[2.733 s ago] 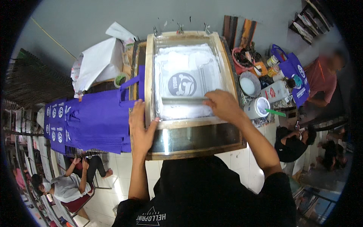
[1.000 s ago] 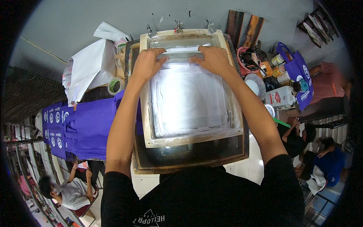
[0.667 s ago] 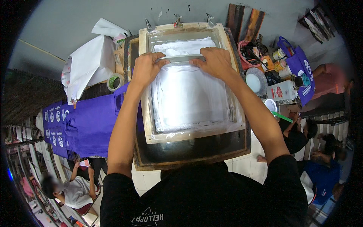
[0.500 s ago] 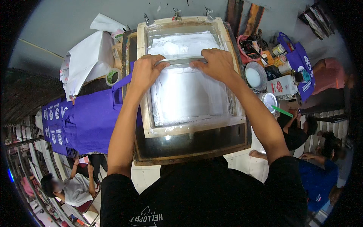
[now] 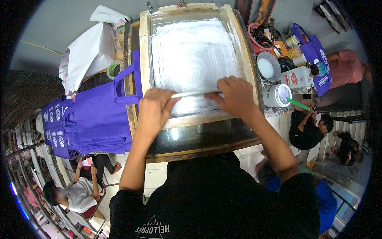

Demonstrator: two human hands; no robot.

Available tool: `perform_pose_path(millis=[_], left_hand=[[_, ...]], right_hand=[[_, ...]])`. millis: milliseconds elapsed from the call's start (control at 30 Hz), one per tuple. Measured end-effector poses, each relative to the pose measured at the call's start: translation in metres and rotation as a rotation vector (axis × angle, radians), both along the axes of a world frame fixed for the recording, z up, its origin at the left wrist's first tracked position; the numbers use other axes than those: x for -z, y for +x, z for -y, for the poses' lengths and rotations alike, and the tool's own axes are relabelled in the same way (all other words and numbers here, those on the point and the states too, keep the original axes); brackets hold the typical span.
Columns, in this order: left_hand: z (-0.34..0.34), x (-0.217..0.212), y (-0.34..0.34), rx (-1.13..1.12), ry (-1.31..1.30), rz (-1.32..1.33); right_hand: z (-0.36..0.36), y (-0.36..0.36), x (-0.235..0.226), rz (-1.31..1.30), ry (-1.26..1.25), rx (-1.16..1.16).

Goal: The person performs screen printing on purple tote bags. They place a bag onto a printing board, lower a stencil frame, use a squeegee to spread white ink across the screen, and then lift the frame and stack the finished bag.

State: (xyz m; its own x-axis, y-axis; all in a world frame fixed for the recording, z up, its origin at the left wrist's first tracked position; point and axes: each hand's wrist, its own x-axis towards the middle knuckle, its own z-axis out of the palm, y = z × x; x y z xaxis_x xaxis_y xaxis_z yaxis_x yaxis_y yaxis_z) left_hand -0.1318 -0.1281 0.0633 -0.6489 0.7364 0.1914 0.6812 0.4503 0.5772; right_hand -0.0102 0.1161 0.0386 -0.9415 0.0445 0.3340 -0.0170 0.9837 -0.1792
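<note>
My left hand and my right hand both grip a long, narrow squeegee, one near each end. The squeegee lies across the near part of a screen-printing frame with pale wooden sides. Its mesh is smeared with white ink, and a faint design shows through the middle. My fingers curl over the squeegee's top with the thumbs toward its middle. Beneath the frame is a dark board with a wooden rim. A purple cloth bag reaches the board's left edge.
Purple bags are spread at the left. Right of the frame stand a white tub with a green stick, a bowl, a plastic jug and a red basket. Clamps hold the frame's far edge. People sit on both sides.
Both hands have drawn the squeegee toward me, from the far part of the mesh to its near part. The whole view has shifted slightly.
</note>
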Motion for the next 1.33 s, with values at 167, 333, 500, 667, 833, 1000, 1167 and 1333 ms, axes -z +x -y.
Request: perform_pose_path(millis=[167,333,500,667,833,1000,1167,1333], left_hand=[[0.019,0.006,0.031,0.007,0.039,-0.006],[0.044,0.035,0.040,-0.055,0.022,-0.130],[0.073,0.056,0.035,-0.013,0.060,-0.563],[0.057,0.017,0.030,-0.272,0.622,-0.357],[0.024,0.026,0.016,-0.336,0.103,-0.389],[0.019,0.010,0.011,-0.272,0.140,-0.586],[0.055,0.032,0.025,-0.288,-0.013,-0.524],[0.091,0.039,0.018,-0.443,-0.095,-0.293]], right_hand=[[0.022,0.034,0.001,0.054,-0.027,0.031],[0.017,0.041,0.010,-0.024,0.010,-0.031],[0.014,0.050,-0.005,-0.145,-0.056,-0.048],[0.004,0.034,-0.092,-0.453,0.061,-0.016],[-0.018,-0.016,-0.171,-0.632,0.167,0.009],[-0.028,-0.041,-0.213,-0.631,0.194,0.128],[-0.037,-0.060,-0.254,-0.379,0.043,0.252],[-0.032,-0.075,-0.290,-0.313,-0.087,0.302]])
